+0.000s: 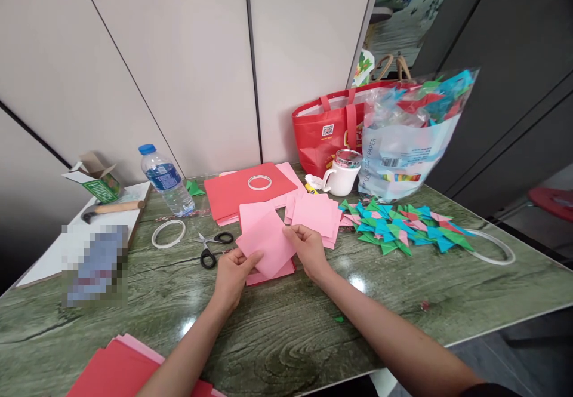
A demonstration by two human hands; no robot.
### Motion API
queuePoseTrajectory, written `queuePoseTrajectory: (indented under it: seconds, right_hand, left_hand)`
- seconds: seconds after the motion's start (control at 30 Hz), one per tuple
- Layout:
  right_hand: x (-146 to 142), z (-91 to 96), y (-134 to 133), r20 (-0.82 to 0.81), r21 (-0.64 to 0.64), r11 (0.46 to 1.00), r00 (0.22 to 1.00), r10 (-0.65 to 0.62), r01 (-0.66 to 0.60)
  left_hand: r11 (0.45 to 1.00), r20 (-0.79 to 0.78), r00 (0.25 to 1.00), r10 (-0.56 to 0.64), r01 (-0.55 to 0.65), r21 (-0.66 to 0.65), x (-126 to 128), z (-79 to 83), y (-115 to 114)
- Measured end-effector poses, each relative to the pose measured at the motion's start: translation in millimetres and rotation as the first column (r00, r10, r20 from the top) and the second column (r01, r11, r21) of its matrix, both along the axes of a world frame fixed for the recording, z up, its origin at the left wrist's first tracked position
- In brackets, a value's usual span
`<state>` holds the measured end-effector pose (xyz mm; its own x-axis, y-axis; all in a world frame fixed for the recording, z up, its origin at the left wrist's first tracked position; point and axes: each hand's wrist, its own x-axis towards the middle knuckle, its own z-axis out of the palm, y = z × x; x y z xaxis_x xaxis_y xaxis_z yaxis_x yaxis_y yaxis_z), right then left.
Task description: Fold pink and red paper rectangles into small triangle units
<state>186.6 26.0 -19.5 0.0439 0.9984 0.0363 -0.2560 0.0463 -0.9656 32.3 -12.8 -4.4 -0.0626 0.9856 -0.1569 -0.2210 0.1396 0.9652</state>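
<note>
L hand point(233, 277) pinches the lower-left edge of a pink square sheet point(271, 245), thumb on top, fingers curled under. R hand point(308, 251) has the sheet's right corner nipped btwn thumb & index. Both grips narrow, w/ just paper in them. Sheet sits turned cornerwise over a pink-and-red stack point(253, 211), approx mid-table; can't tell if it's touching the stack or held a bit above.

Pose: L forearm comes up from the bottom edge, R one slants in from lower R, w/ a bit of dark sleeve point(490, 391) at the frame edge. R wrist near straight; its other fingers are tucked in, hard to make out. L fingertips hidden under the sheet.

Just R of the sheet: pink squares point(314, 215), fanned. L of it: scissors point(213, 246), blades apart. Behind: red sheets point(233, 197) w/ a white ring on top. Farther R, folded pieces point(398, 227) in a crowded cluster; can't count 'em.

Bottom L, a red paper pile point(111, 373) is cut off by the frame & partly covered by the L forearm. Far L, an item point(96, 265) is pixelated, unreadable. Clear bag point(398, 152) partly blocks the red tote point(313, 140).
</note>
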Motion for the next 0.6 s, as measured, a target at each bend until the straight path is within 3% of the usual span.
queuePoseTrajectory:
  seconds: [0.6]
  right_hand:
    - [-0.7,1.3,0.5,-0.049,-0.059,0.998,0.999,0.001,-0.004]
  left_hand:
    - [0.999,-0.004,0.999,-0.036,0.036,0.027,-2.8,-1.5,0.2]
